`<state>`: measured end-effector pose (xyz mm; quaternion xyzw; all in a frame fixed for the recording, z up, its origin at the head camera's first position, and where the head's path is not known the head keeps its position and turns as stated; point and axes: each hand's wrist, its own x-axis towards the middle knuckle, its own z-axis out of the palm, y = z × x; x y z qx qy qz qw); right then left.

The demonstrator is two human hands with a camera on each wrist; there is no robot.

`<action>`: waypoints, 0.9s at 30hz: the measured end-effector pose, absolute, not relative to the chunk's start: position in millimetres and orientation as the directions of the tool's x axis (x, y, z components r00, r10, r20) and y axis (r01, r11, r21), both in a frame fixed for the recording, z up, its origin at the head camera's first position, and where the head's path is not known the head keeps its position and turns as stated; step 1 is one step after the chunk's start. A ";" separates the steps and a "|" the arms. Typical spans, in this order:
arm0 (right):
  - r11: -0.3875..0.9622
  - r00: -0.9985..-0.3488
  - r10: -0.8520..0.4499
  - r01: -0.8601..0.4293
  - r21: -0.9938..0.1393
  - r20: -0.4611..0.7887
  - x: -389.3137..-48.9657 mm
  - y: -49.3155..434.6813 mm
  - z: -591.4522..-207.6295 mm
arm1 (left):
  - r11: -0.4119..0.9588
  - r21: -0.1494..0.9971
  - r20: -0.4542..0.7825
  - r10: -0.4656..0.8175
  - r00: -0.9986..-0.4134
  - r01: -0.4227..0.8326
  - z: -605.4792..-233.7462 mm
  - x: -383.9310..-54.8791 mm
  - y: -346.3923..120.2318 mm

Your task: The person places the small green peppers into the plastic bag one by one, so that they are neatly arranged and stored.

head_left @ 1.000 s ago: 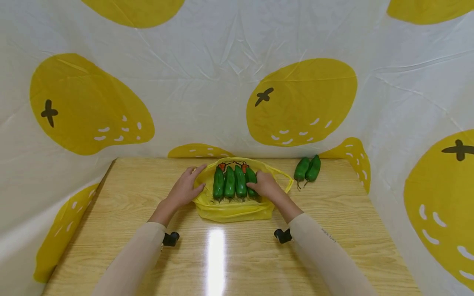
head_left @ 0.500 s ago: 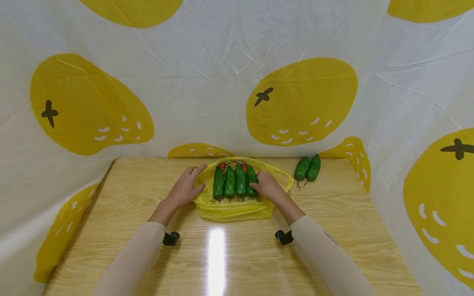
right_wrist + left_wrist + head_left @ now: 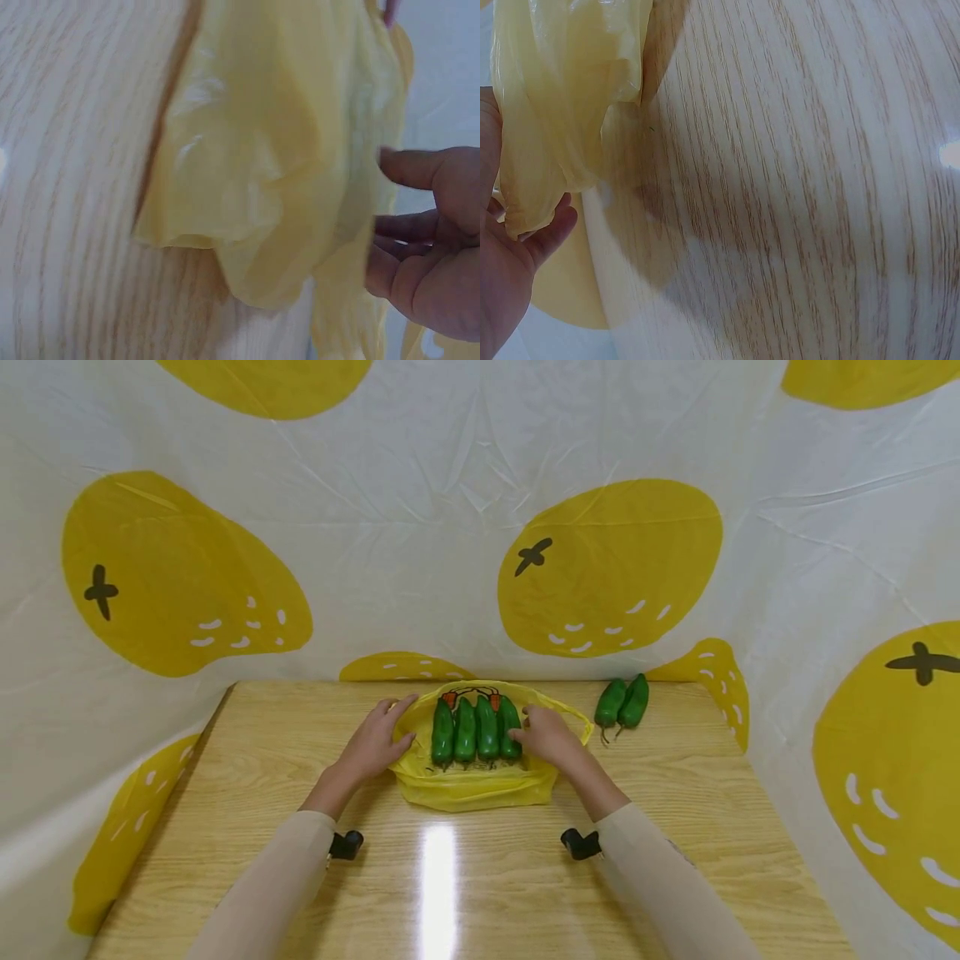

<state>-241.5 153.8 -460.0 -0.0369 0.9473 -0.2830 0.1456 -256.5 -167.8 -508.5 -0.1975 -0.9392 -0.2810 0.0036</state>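
Observation:
A yellow plastic bag (image 3: 472, 795) lies spread with its mouth toward me. Inside it several green peppers (image 3: 465, 731) sit side by side in a row, stems toward me. My left hand (image 3: 371, 743) holds the bag's left edge; in the left wrist view the yellow film (image 3: 562, 97) runs between thumb and fingers. Just right of the row's rightmost pepper (image 3: 511, 727) is my right hand (image 3: 553, 737), thumb toward that pepper and fingers spread apart, gripping nothing. The right wrist view shows a gap between its thumb (image 3: 412, 166) and fingers.
Two more green peppers, one left (image 3: 610, 702) and one right (image 3: 635, 701), lie together on the wooden table (image 3: 300, 760) to the right of the bag. A bag handle (image 3: 581, 720) reaches toward them. Behind the table hangs a white sheet (image 3: 405, 577) with yellow fruit prints.
My right hand has let go of the rightmost pepper and drawn slightly to the right. The left hand and the bag have stayed put.

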 end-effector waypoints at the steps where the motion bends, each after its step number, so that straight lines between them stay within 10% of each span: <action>1: 0.821 -0.956 -0.153 0.018 -0.570 -0.251 -240.8 155.9 -458.2 | 0.765 0.524 0.119 0.369 -0.922 0.374 -508.5 -256.5 -168.0; 27: 0.535 -0.992 0.040 -0.083 -0.841 0.123 -234.8 276.8 -452.4 | 0.766 0.517 0.126 0.374 -0.919 0.383 -511.2 -257.4 -167.9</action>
